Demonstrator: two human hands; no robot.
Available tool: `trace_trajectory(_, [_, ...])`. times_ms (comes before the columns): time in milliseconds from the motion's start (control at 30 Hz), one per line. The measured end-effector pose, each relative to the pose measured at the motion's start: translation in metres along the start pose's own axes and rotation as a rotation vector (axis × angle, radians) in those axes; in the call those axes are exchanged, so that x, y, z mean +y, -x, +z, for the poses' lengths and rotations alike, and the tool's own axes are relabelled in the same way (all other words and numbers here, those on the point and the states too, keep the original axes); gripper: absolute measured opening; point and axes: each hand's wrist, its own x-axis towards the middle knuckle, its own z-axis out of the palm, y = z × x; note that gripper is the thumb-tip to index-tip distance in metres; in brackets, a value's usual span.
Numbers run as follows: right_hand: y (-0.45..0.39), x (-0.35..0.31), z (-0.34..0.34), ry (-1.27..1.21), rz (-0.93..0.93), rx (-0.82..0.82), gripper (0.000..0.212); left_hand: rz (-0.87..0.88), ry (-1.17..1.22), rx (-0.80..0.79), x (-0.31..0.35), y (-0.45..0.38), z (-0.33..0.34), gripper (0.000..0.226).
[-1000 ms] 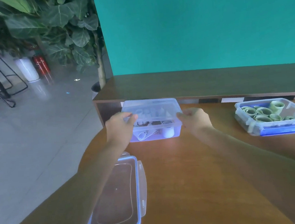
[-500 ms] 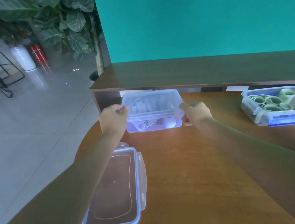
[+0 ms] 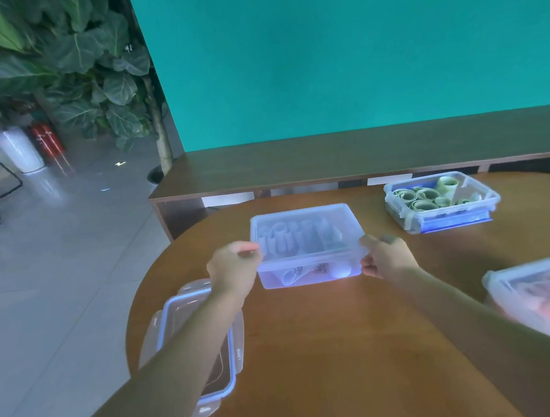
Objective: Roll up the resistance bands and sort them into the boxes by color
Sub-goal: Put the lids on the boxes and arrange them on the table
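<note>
Nearest thing is a loose lid (image 3: pixel 197 344) lying flat on the table (image 3: pixel 329 353), under the left forearm and well behind the fingers, probably parked there to keep the middle free. At the right edge there's a blurry box with orange bands (image 3: pixel 547 297), also nearer than the fingers.

Both hands are on the white-band box (image 3: pixel 307 245), one per short end, which looks like a grip for sliding or lifting it level so the rolls don't tip. Left hand (image 3: pixel 234 268) has its fingers curled in, thumb and forefinger pinching the left rim. Right hand (image 3: pixel 386 255) is curled round the right rim too, thumb on top I think, though motion blur makes it hard to tell. White rolled bands (image 3: pixel 289 237) sit between the two sets of fingertips.

Beyond the right fingers, the green-band box (image 3: pixel 439 202) sits open with its rolls inside.
</note>
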Motion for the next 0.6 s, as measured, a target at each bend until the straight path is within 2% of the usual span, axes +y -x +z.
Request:
trace_trajectory(167, [0.055,0.027,-0.051,0.009,-0.025,-0.002,0.016,-0.031,0.028,-0.069,0.000,0.067,-0.001,0.009])
trace_trajectory(500, [0.153,0.068,-0.110,0.055,-0.089,0.041,0.016,-0.104,0.123,-0.159,-0.001,0.176,-0.017,0.022])
trace_trajectory(600, [0.170,0.067,-0.118,0.231,-0.139,0.033,0.026,-0.068,0.082,-0.173,0.000,0.190,-0.021,0.024])
